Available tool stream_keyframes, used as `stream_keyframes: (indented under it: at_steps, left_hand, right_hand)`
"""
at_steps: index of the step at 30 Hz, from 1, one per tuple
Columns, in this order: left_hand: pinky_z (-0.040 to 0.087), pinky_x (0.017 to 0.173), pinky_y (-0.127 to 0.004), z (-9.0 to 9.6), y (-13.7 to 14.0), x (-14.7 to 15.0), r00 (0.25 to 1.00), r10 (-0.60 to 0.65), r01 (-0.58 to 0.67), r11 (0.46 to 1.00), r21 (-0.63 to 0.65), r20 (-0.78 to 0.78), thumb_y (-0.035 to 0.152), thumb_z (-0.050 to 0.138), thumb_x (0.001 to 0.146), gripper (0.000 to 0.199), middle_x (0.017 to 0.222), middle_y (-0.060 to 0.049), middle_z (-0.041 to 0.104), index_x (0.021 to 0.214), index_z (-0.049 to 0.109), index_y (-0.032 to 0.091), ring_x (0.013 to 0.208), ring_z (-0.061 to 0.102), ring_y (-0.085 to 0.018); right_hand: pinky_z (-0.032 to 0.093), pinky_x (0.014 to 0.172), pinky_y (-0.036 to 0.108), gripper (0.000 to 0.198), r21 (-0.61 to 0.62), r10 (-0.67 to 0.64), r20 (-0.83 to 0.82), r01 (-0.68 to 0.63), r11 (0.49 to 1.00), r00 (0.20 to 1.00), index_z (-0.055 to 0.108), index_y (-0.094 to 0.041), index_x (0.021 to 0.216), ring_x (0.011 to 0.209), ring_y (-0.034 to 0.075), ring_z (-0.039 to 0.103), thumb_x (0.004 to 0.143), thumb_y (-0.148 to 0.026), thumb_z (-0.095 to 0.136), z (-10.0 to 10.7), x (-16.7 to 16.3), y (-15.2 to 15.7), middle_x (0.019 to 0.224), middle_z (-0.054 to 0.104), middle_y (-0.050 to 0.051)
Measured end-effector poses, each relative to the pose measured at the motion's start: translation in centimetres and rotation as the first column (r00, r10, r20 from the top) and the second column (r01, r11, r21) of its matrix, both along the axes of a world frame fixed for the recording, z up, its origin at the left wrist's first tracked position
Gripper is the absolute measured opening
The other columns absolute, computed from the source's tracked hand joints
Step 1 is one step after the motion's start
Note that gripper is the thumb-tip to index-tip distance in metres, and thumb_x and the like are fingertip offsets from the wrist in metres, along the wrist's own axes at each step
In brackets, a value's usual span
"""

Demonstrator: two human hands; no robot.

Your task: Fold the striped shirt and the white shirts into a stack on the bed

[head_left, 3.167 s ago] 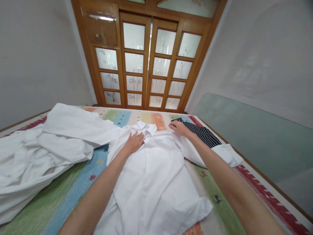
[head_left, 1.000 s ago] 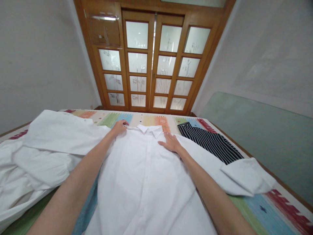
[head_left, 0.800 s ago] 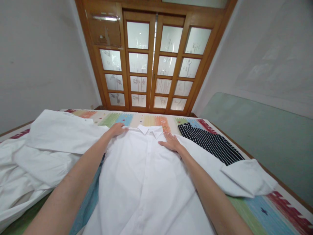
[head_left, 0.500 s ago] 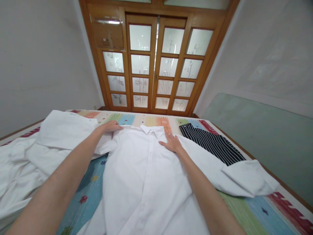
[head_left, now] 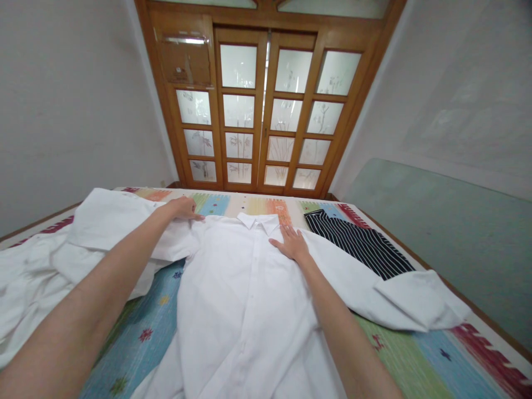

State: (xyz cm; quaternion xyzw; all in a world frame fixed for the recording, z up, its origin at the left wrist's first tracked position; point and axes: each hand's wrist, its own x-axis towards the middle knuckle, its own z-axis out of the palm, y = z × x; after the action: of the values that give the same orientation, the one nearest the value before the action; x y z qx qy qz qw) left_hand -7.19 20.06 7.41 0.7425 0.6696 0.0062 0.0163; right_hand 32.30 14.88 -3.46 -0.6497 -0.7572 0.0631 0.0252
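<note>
A white button-up shirt (head_left: 233, 288) lies front up, its collar at the far end and its sleeves spread to both sides. At the shoulder on the left, my left hand (head_left: 184, 208) has its fingers curled and pinched on the cloth. My right hand (head_left: 292, 244) rests flat beside the collar, fingers spread, holding nothing. The right sleeve (head_left: 344, 277) stretches out past my right forearm, its cuff end folded over. My left forearm covers part of the other sleeve.
A folded black-and-white striped garment (head_left: 359, 241) lies at the right. More white clothing (head_left: 25, 277) is heaped on the left. Beneath is a colourful patterned cover (head_left: 145, 327). Walls flank both sides, and wooden glass-paned doors (head_left: 266, 111) stand beyond the far edge.
My left hand has shifted slightly left and up along the shoulder, and the cloth there has moved a little. The right hand stays flat in nearly the same place.
</note>
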Motion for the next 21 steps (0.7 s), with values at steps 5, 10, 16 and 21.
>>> stream_keyframes:
  at_steps: [5, 10, 16, 21]
  left_hand:
    - [0.046, 0.071, -0.03, 2.3, -1.2, -0.2, 0.999, -0.034, 0.035, 0.999, 0.026, -0.036, 0.059, 0.076, 0.051, 0.04, 0.077, -0.008, 0.071, 0.064, 0.067, 0.023, 0.078, 0.065, -0.027]
    - [0.044, 0.071, -0.028, 3.8, -1.9, -0.8, 0.997, -0.073, 0.074, 0.995, -0.074, 0.012, 0.044, 0.075, 0.054, 0.022, 0.07, -0.004, 0.069, 0.056, 0.067, 0.024, 0.075, 0.064, -0.023]
    - [0.043, 0.09, -0.036, 2.5, -2.9, -1.2, 0.982, -0.119, 0.139, 0.981, 0.132, -0.148, 0.035, 0.069, 0.064, 0.012, 0.095, -0.01, 0.071, 0.064, 0.07, 0.022, 0.1, 0.06, -0.03]
    - [0.034, 0.101, -0.051, -0.6, -4.6, 1.0, 0.949, -0.076, 0.143, 0.968, 0.205, -0.306, 0.019, 0.061, 0.073, 0.013, 0.105, -0.018, 0.068, 0.08, 0.072, 0.018, 0.117, 0.05, -0.037]
  right_hand:
    - [0.005, 0.119, 0.044, 0.088, -0.012, -0.002, 0.007, 0.002, 1.0, 1.0, 0.017, -0.009, 0.156, 0.15, 0.024, 0.007, 0.092, -0.07, 0.021, 0.0, -0.1, 0.0, 0.163, 0.012, 0.011]
    - [0.005, 0.119, 0.044, 0.089, -0.009, -0.004, 0.009, 0.004, 1.0, 1.0, 0.016, -0.009, 0.156, 0.15, 0.024, 0.007, 0.091, -0.07, 0.021, -0.1, -0.1, 0.1, 0.163, 0.012, 0.011]
    - [0.004, 0.119, 0.044, 0.089, -0.027, -0.007, 0.012, 0.008, 1.0, 1.0, 0.014, -0.01, 0.156, 0.15, 0.023, 0.003, 0.09, -0.071, 0.02, -0.1, -0.1, 0.2, 0.163, 0.009, 0.01]
    - [0.004, 0.119, 0.045, 0.091, -0.043, -0.023, 0.01, 0.024, 0.999, 1.0, 0.012, -0.01, 0.156, 0.15, 0.022, 0.003, 0.09, -0.072, 0.019, 0.0, -0.1, 0.3, 0.163, 0.009, 0.009]
